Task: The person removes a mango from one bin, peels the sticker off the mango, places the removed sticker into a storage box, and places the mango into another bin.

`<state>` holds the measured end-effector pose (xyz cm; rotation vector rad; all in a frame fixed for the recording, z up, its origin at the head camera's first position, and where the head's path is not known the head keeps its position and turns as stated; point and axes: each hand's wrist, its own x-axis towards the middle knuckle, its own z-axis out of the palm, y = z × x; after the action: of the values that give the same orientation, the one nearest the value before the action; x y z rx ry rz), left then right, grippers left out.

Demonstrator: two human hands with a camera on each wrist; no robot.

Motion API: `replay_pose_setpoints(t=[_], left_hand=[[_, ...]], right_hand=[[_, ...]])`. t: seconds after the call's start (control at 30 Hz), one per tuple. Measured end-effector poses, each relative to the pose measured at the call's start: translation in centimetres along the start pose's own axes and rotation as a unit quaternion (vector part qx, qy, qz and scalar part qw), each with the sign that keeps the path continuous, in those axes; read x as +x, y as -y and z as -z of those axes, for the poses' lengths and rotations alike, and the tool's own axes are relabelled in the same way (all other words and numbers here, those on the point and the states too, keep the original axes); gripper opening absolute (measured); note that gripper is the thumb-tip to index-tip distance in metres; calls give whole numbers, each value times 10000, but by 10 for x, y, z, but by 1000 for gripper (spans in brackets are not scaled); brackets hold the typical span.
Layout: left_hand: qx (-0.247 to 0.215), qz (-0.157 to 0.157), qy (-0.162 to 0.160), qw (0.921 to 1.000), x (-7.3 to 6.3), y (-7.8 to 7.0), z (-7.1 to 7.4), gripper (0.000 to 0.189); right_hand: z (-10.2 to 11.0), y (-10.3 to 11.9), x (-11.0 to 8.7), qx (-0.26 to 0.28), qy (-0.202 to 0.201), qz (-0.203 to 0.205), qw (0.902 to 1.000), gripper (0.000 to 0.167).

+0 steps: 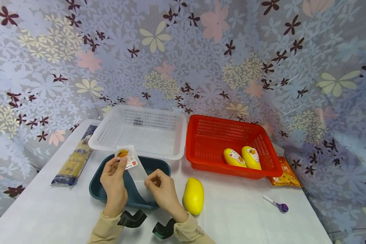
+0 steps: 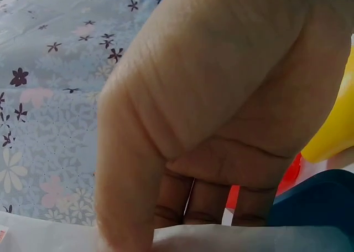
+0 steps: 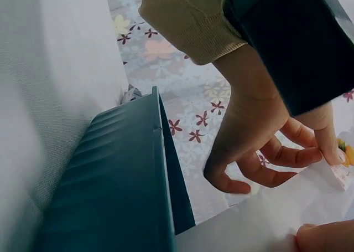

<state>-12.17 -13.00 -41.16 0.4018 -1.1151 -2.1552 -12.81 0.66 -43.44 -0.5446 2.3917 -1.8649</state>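
Observation:
A strip of white label paper (image 1: 138, 174) with a printed sticker (image 1: 131, 162) showing orange fruit is stretched between both hands. My left hand (image 1: 113, 184) pinches its upper end beside the sticker, thumb toward me. Lower down the strip, my right hand (image 1: 164, 192) pinches the edge between thumb and fingers; in the right wrist view only a right fingertip (image 3: 326, 238) shows on the paper. The strip's lower end hangs into a dark teal basin (image 1: 93, 189) under the hands. Just right of the right hand lies a yellow mango (image 1: 194, 196) with no label visible.
Behind the basin stands a white basket (image 1: 140, 139). A red basket (image 1: 210, 128) to its right holds two labelled mangoes (image 1: 251, 157). A pasta packet (image 1: 74, 161) lies at left; an orange snack bag (image 1: 285, 173) and a purple lollipop (image 1: 282, 207) lie at right.

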Motion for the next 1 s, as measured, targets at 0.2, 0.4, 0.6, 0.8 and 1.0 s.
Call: replay_pose_setpoints(t=[0.2,0.4,0.6,0.8,1.0], left_hand=[[-591,110,223,9979,0,2,0,22],[-627,-110,431,9970,0,6,0,30],[-185,-283,929,9951,-6,11,-3,39],[1146,-342,1698,9782,-22,20,-8,36],[2324,-440,2142,9477,-30,27,-9,46]], right_hand=[[-1,1,-1,-88,14,120,9999,5],[-2,2,-2,-132,258,160,9995,6],[8,1,2,-25,521,117,9986,18],[21,5,7,717,-236,113,9971,18],[27,6,7,727,-813,-191,9939,17]])
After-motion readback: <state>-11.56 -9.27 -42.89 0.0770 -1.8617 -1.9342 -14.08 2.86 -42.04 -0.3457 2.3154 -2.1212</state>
